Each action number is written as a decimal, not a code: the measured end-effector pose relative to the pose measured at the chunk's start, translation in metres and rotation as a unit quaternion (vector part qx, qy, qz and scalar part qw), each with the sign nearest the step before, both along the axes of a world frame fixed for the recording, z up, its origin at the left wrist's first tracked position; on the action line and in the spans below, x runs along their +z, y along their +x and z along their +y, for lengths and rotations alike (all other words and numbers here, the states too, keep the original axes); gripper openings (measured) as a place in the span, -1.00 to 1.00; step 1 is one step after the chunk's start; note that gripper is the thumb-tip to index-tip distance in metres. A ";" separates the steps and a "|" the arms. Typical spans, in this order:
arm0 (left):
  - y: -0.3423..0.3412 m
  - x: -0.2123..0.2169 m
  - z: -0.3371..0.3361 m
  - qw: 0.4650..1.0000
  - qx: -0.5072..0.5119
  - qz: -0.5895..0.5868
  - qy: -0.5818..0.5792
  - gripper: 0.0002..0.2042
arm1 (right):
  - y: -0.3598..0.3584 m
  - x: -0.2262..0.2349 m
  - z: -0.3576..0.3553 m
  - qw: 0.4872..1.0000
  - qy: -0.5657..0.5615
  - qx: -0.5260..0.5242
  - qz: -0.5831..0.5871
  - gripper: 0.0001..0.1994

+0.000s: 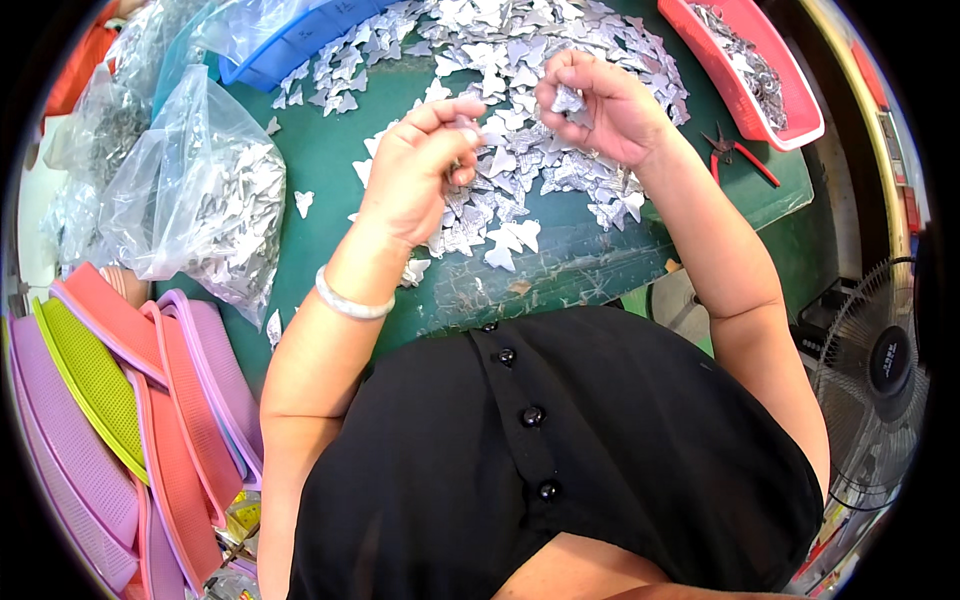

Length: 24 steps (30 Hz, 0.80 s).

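Note:
A large heap of small silvery butterfly-shaped pieces (520, 60) covers the green table (330, 150) in front of me. My left hand (420, 170) hovers over the near edge of the heap, fingers pinched on one small silvery piece. My right hand (600, 105) is raised over the heap's right side, its fingers curled around another butterfly piece (568, 98). The two hands are close together but apart. A white bangle (350, 300) circles my left wrist.
A clear plastic bag of the same pieces (200, 200) lies at the left. A blue tray (290, 40) sits at the back, a pink tray (750, 70) at the right, red-handled pliers (735, 150) near it. Stacked coloured trays (120, 400) at lower left; a fan (870, 370) at lower right.

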<state>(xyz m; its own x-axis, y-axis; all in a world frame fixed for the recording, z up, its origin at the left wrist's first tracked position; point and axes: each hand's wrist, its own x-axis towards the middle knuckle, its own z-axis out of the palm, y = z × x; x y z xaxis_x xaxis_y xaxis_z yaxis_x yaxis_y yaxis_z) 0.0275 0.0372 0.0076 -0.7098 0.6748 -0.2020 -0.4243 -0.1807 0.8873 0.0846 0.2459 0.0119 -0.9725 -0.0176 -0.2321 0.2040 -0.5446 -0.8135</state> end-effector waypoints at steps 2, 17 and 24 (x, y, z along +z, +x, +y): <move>-0.006 -0.001 -0.002 0.991 0.034 -0.121 0.050 -0.88 | 0.001 0.003 0.000 1.000 0.013 -0.003 -0.004 -0.93; -0.014 -0.009 0.021 0.729 -0.079 0.498 -0.463 -0.79 | -0.009 0.008 -0.014 0.582 0.771 0.223 0.129 -0.76; -0.022 -0.017 0.018 0.837 -0.056 0.392 -0.378 -0.90 | -0.013 -0.002 0.008 0.811 0.552 0.164 0.100 -0.84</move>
<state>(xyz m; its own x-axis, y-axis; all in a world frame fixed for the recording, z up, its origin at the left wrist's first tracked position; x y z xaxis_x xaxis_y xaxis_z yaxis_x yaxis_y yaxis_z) 0.0054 0.0550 -0.0093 -0.7645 0.6364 -0.1024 0.3658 0.5591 0.7440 0.0719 0.2543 0.0095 -0.9777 -0.1723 -0.1203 -0.0061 0.5956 -0.8033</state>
